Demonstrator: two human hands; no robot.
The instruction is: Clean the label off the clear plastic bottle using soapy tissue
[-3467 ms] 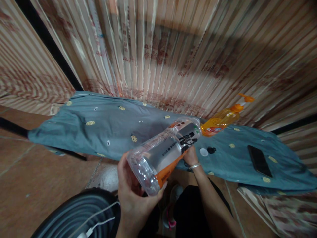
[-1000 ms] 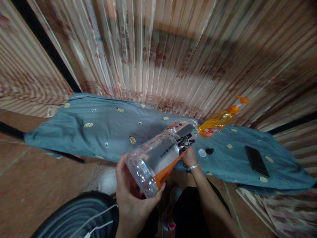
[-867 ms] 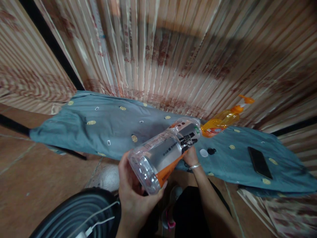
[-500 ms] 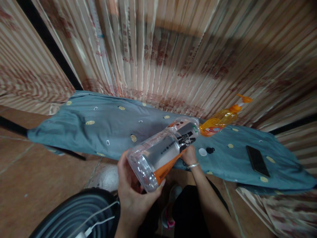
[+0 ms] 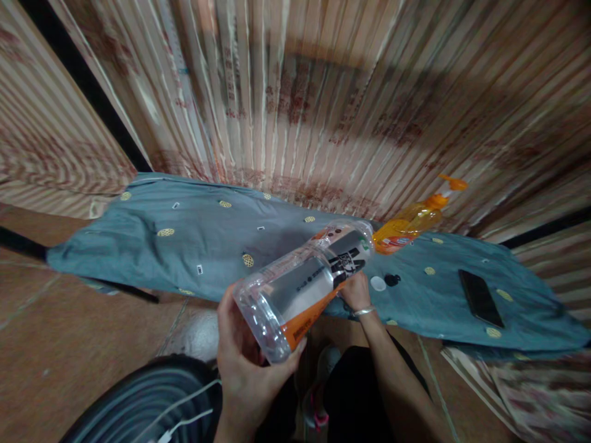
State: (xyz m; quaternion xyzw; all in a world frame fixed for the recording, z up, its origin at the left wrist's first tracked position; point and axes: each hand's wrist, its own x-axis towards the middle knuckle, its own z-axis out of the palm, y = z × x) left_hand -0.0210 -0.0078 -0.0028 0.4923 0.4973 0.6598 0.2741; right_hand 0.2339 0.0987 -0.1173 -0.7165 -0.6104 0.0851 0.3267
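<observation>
**Bottle held level in both hands over the cloth edge**

Our left hand (image 5: 244, 369), at lower centre of the frame, is closed around the base of the clear plastic bottle (image 5: 305, 286). Our right hand (image 5: 356, 292) grips under its far end, near the neck; the fingers there are mostly hidden. The bottle lies tilted, neck toward centre right, above the near edge of the blue-grey cloth (image 5: 184, 240).

Just right of the neck, on the cloth, lie a white cap (image 5: 377, 283) and a small black object (image 5: 392, 280). The orange pump bottle (image 5: 410, 221) stands behind them; a dark phone (image 5: 481, 298) lies further right.

We judge the bottle to be uncapped and under handling. Any further move calls for a steady two-handed grip.
</observation>
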